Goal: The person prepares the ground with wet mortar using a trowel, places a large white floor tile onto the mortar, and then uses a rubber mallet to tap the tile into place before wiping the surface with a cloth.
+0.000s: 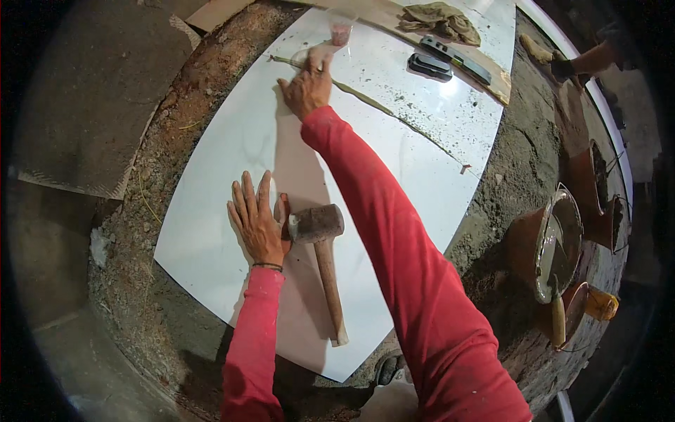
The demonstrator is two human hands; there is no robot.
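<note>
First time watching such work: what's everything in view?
Slabs: two or more, white, middle
Mallet: one, brown, centre
Small piece: one, red, beside mallet
Cup: one, reddish, far end
Cloth: one, brown, far end
Board: one, tan, near cloth
Gadgets: two, black, near cloth
Buckets: several, brown, right
Tub: one, yellow, beside buckets
Co-worker's arm: one, shadowed, upper right
Sleeves: two, red, centre
Left hand: one, bare, beside mallet
Right hand: one, bare, upper middle

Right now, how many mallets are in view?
1: the mallet lies on the white slab, its head just right of the left hand, its handle toward the picture's lower edge. Another could be hidden in the dark surroundings.
</note>
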